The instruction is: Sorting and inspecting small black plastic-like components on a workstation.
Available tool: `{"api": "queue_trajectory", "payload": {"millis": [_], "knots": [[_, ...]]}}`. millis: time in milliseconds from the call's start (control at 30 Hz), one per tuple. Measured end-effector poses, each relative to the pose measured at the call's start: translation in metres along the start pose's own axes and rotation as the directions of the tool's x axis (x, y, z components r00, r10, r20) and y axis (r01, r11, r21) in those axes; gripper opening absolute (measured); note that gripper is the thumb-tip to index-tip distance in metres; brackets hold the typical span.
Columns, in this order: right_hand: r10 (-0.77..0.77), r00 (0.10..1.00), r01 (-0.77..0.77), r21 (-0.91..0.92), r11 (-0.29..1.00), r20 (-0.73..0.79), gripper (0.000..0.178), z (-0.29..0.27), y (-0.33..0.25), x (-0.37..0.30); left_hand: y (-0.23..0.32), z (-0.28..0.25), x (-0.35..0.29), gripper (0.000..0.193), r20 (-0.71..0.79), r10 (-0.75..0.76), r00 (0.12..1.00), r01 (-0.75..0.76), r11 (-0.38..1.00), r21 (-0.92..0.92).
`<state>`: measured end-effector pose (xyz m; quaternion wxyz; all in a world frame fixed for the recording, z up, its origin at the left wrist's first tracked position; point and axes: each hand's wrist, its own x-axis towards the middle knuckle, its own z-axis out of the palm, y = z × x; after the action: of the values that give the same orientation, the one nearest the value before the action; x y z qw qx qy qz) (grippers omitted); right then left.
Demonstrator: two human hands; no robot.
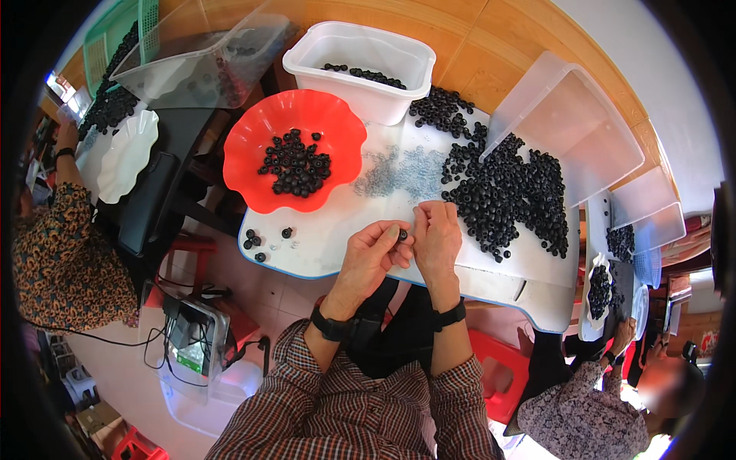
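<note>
Looks like one black bead is being worked over the white table's near edge: it's pinched in the left hand, fingers nearly closed. The right hand is bunched up, but what's held can't be told. A steady pinch is probably called for next. Shiny beads are heaped beside clear bits; others are held in a wavy red plastic bowl.

Along the top of the frame I see honey-coloured wood-grain panelling, meeting a plain white wall at upper right. Pinkish tiled floor spreads across the lower left. A white, blue-edged tabletop fills the centre, with a red plastic stool below right. Bright light glares at upper left.
</note>
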<state>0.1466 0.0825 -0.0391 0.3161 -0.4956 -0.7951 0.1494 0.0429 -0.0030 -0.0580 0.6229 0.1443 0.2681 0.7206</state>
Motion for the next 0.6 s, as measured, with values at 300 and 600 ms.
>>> {"api": "queue_trajectory", "payload": {"millis": [300,600], "knots": [[-0.029,1.000,0.029,-0.036,0.999,0.001,0.012,0.0029,-0.0031,-0.0005,-0.0007,-0.0012,-0.0015,0.026,0.003,0.007,1.000,-0.007,1.000,0.005],[-0.011,0.999,0.015,-0.132,0.991,0.030,0.010,0.0021,-0.0061,0.0091,0.0023,0.0028,-0.0008,0.026,0.006,-0.007,1.000,0.007,1.000,0.008]]}}
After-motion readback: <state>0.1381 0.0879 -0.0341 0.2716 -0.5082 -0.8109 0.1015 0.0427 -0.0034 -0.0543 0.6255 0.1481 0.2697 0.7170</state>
